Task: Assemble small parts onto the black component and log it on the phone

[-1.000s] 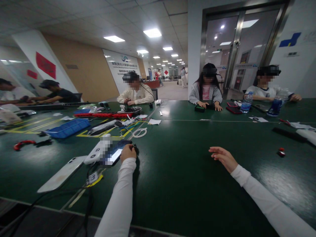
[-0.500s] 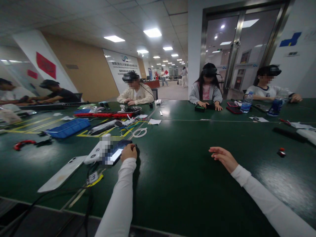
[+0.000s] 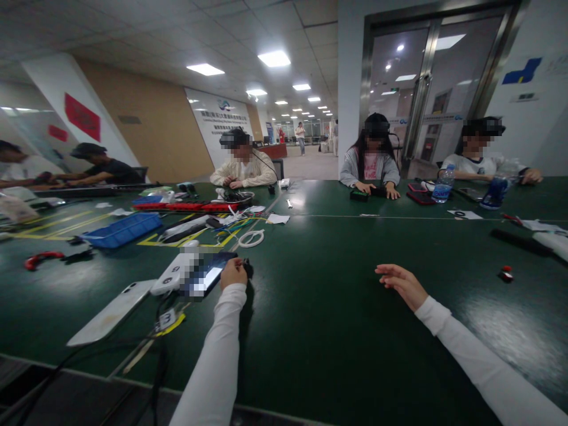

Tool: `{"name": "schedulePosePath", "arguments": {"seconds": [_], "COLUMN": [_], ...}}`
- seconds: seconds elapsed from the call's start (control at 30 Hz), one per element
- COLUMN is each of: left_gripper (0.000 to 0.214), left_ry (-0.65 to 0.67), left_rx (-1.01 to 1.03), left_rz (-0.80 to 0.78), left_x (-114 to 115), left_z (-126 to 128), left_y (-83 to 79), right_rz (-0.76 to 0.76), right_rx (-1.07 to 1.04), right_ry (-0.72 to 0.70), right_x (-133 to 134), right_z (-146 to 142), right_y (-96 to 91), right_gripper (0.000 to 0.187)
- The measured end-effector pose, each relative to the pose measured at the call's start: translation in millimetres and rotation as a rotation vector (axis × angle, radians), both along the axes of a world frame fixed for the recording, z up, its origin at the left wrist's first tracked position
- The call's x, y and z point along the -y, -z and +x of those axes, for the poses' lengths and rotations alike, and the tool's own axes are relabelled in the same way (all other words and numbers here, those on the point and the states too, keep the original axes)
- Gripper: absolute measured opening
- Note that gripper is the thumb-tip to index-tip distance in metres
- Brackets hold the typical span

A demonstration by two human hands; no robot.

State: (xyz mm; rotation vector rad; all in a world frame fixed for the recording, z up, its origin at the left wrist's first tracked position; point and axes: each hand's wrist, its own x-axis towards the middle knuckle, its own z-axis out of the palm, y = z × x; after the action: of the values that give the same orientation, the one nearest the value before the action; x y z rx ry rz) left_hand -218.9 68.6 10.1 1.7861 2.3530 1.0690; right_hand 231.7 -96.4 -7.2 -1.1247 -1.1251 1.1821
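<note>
My left hand is closed at the right edge of a dark-screened device, with a small black object sticking out past its fingers. What kind of object this is, I cannot make out. Beside the device lies a white controller with round buttons, partly blurred out. A white phone rests nearer to me on the left. My right hand hovers over or rests on the green table, fingers stretched out, with nothing in it.
A blue tray, a white cable coil and a red bar-shaped thing lie to the left. Black cables run off the near edge. A small red-and-black item is at right. People sit opposite, near a water bottle.
My left hand has shifted slightly right, and more of the black object shows beside it. My right hand has stayed put. A person walking in the far background has moved.
</note>
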Motion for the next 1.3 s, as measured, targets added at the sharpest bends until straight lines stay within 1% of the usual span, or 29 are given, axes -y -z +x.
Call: {"name": "schedulePosePath", "arguments": {"seconds": [0.07, 0.13, 0.27, 0.33, 0.4, 0.5, 0.6, 0.67, 0.73, 0.8, 1.0, 1.13, 1.3], "left_gripper": [0.023, 0.022, 0.026, 0.026, 0.026, 0.027, 0.027, 0.025, 0.025, 0.025, 0.021, 0.020, 0.019], "left_ry": [0.095, 0.215, 0.461, 0.594, 0.752, 0.940, 1.064, 1.107, 1.129, 1.138, 1.122, 1.134, 1.139], "left_rx": [0.015, 0.018, -0.036, -0.089, -0.116, -0.130, -0.140, -0.146, -0.148, -0.138, -0.066, -0.046, -0.050], "left_rz": [-0.003, -0.003, -0.024, -0.020, -0.008, 0.007, -0.022, -0.052, -0.068, -0.071, -0.078, -0.080, -0.079], "left_x": [1.1, 4.9, 22.0, 35.5, 52.1, 80.8, 109.0, 123.7, 133.1, 136.9, 134.4, 134.2, 133.7], "left_z": [11.9, 31.7, 88.5, 120.3, 151.9, 197.3, 236.2, 254.8, 265.8, 269.5, 261.7, 259.5, 259.9], "left_y": [1.8, 3.0, 3.6, 3.1, 2.0, -0.6, -3.0, -3.8, -4.1, -4.4, -5.2, -5.9, -7.5], "right_rz": [0.011, 0.031, 0.071, 0.094, 0.125, 0.192, 0.223, 0.251, 0.287, 0.302, 0.304, 0.282, 0.249], "right_rx": [0.003, 0.014, 0.115, 0.235, 0.400, 0.628, 0.736, 0.755, 0.757, 0.756, 0.766, 0.719, 0.641], "right_ry": [-0.003, -0.010, -0.071, -0.110, -0.145, -0.180, -0.193, -0.201, -0.217, -0.238, -0.280, -0.281, -0.320], "right_x": [-1.5, -3.5, -5.9, -4.5, -1.3, 3.9, 5.6, 4.7, 3.5, 2.9, 2.5, 0.9, 1.1], "right_z": [0.1, -0.3, -3.4, -6.9, -11.4, -18.4, -22.6, -23.0, -22.1, -20.8, -18.2, -16.5, -13.5], "right_y": [3.0, 6.1, 8.1, 5.1, -0.1, -7.5, -9.6, -8.6, -7.6, -7.6, -10.3, -10.3, -13.0], "right_gripper": [0.034, 0.034, 0.037, 0.039, 0.043, 0.054, 0.069, 0.076, 0.078, 0.079, 0.081, 0.081, 0.079]}}
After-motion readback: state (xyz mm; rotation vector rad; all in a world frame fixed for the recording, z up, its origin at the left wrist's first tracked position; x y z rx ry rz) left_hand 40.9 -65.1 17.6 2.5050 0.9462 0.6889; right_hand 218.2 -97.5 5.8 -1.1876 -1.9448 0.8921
